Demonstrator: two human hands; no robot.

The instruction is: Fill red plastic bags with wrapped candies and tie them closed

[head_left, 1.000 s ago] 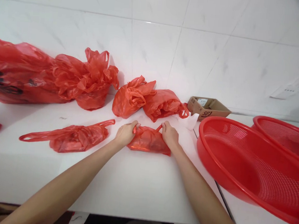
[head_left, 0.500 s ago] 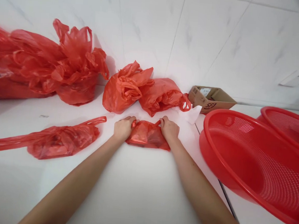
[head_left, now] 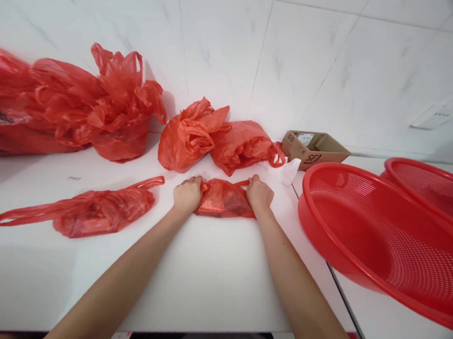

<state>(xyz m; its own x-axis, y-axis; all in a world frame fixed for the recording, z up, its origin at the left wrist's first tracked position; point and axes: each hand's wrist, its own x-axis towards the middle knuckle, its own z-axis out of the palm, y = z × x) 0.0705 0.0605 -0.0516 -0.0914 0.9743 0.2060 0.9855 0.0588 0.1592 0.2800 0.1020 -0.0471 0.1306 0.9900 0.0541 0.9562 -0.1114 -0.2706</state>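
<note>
Between my hands a small red plastic bag point(head_left: 226, 200) lies on the white table, with something inside that I cannot make out. My left hand point(head_left: 188, 193) is closed on the bag's left end. At the other end, my right hand point(head_left: 259, 194) pinches a stretched strip of the bag, probably a handle. To the left rests a second filled red bag point(head_left: 103, 214), flat, its long handles spread out to either side. Just behind my hands sit two crumpled red bags point(head_left: 190, 135), touching each other.
Larger stuffed red bags point(head_left: 62, 109) line the wall at left. An open cardboard box point(head_left: 316, 148) stands back right, near some white paper point(head_left: 287, 170). Two red plastic baskets point(head_left: 346, 241) with perforated walls fill the right side. A seam runs between the white tables point(head_left: 202, 272).
My right hand has drawn slightly outward, pulling the bag's strip longer. My left hand keeps its grip. The whole view has shifted a little with my head.
</note>
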